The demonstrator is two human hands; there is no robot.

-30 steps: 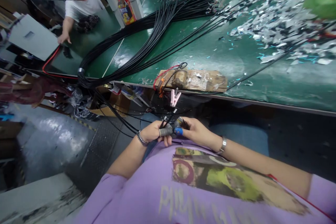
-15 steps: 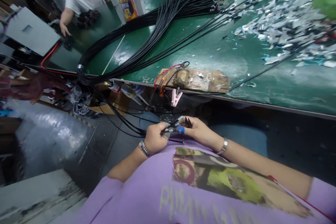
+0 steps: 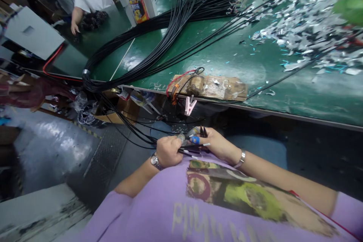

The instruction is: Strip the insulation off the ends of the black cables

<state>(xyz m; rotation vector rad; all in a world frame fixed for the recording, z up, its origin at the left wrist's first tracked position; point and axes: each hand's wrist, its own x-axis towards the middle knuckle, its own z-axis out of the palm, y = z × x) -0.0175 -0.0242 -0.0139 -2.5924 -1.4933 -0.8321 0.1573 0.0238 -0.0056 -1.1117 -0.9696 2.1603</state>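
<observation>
Clenching slim black plastic cables [image 3: 143,134] in left hand [image 3: 169,151], nine o'clock; loosely pinching pointed black tips [image 3: 205,132] in right hand [image 3: 217,142], three; likely springy, best gripped near ends.

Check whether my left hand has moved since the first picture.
Yes: judged against the wooden board, your left hand has shifted slightly down the picture, away from it.

Cables [image 3: 92,83] black, upper centre to left; bench [image 3: 297,90] deep green beneath; scraps [image 3: 309,26] silver-white flecked turquoise, upper right; clothespin [image 3: 188,106] pale pink, mid-frame; finger wrap [image 3: 194,140] bright blue, centre; shirt [image 3: 147,200] lilac, lower frame, printed yellow-green, tan, maroon ring [image 3: 206,186]
</observation>
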